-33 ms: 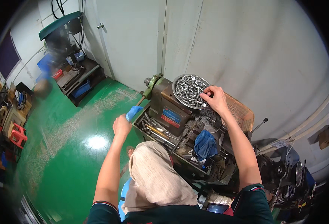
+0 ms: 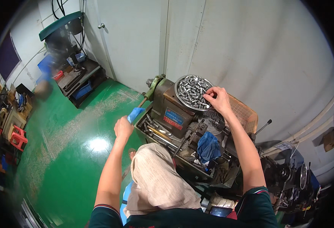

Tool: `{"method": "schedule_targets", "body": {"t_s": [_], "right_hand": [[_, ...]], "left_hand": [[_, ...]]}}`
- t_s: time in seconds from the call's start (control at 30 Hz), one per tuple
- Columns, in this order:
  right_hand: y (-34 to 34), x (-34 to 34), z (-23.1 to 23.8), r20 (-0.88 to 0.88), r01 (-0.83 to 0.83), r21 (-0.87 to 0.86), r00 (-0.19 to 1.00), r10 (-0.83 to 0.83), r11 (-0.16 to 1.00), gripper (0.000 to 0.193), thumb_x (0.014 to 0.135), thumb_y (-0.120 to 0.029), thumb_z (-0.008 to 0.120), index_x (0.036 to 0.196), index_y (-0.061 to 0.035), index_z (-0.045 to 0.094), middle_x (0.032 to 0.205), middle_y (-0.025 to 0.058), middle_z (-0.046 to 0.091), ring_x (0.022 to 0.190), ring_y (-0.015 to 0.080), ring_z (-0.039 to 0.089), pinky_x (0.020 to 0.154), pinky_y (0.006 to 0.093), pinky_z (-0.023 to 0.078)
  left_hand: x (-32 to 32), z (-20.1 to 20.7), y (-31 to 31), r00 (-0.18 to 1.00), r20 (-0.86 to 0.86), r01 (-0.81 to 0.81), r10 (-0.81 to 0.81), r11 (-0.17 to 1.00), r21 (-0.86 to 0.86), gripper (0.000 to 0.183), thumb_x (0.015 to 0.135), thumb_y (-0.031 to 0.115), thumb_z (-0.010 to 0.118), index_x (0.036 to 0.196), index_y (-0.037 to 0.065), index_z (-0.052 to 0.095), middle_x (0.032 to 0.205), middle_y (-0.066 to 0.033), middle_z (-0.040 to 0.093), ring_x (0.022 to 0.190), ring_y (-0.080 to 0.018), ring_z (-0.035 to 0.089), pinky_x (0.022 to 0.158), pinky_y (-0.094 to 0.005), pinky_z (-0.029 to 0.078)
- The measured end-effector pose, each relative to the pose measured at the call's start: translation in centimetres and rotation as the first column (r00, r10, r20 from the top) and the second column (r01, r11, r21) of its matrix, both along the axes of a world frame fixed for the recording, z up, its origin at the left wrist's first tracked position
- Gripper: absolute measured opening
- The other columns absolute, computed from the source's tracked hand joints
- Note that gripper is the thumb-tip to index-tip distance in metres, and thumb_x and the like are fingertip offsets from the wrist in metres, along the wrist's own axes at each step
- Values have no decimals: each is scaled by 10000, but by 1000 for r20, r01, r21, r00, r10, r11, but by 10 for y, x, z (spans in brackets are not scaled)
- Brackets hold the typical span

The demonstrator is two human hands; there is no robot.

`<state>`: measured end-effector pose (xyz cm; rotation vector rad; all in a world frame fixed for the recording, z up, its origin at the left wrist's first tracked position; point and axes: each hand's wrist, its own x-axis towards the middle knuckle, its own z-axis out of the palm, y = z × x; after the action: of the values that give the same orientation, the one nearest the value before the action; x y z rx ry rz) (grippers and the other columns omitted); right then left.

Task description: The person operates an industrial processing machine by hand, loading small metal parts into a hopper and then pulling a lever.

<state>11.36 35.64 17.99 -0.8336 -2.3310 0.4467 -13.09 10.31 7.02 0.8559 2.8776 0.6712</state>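
A round steel bowl [image 2: 178, 99] heaped with small shiny metal parts [image 2: 192, 91], shaped like short bolts, sits on top of the machine's headstock [image 2: 169, 100]. My right hand [image 2: 218, 100] is at the bowl's right side, thumb and fingertips pinched together down at the parts. Whether a part is between them is too small to tell. At the machine's left end, a lever [image 2: 143, 102] slants down from a green bracket [image 2: 154, 88]. Blue wrapping [image 2: 135, 114] covers its lower end, and my left hand [image 2: 123, 128] is closed round that grip.
Behind the bowl's right side stands an orange-brown plastic basket [image 2: 246, 114]. A blue rag [image 2: 208, 147] lies on the machine bed among tools and rods [image 2: 161, 135]. Another machine [image 2: 284, 173] stands at right, a bench machine [image 2: 76, 72] at far left, and a red stool [image 2: 19, 137] on the green floor.
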Motion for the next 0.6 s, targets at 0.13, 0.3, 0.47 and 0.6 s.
{"method": "schedule_targets", "body": {"t_s": [0.13, 0.3, 0.47, 0.6], "right_hand": [[12, -2, 0, 2, -48, -108, 999, 49, 993, 205, 640, -203, 678, 710, -25, 607, 648, 71, 566, 717, 204, 509, 675, 331, 419], [14, -1, 0, 0, -109, -55, 994, 109, 993, 148, 646, -142, 646, 697, -11, 599, 633, 61, 581, 619, 154, 532, 609, 291, 443], [26, 17, 9, -243, -126, -315, 969, 48, 941, 150, 669, -92, 620, 767, 18, 590, 650, 34, 579, 591, 87, 518, 571, 227, 435], [11, 18, 8, -62, -123, -75, 991, 119, 990, 218, 659, -149, 636, 821, -10, 596, 707, 51, 595, 716, 149, 530, 706, 289, 430]], "left_hand": [[1, 2, -1, 1000, -9, 5, -4, 1000, 22, 212, 661, 92, 583, 869, 53, 604, 821, -186, 611, 787, -342, 590, 700, -424, 470], [3, 4, -1, 1000, -12, 11, -11, 999, 34, 205, 668, 105, 585, 864, 52, 607, 819, -190, 609, 786, -346, 588, 697, -426, 469], [2, 2, 0, 1000, -3, 1, -1, 999, 41, 194, 674, 136, 594, 850, 55, 605, 807, -188, 608, 786, -348, 584, 695, -428, 465], [0, 1, -1, 1000, -17, -4, 5, 1000, 28, 183, 673, 131, 592, 838, 54, 607, 806, -184, 611, 786, -346, 587, 698, -424, 469]]}}
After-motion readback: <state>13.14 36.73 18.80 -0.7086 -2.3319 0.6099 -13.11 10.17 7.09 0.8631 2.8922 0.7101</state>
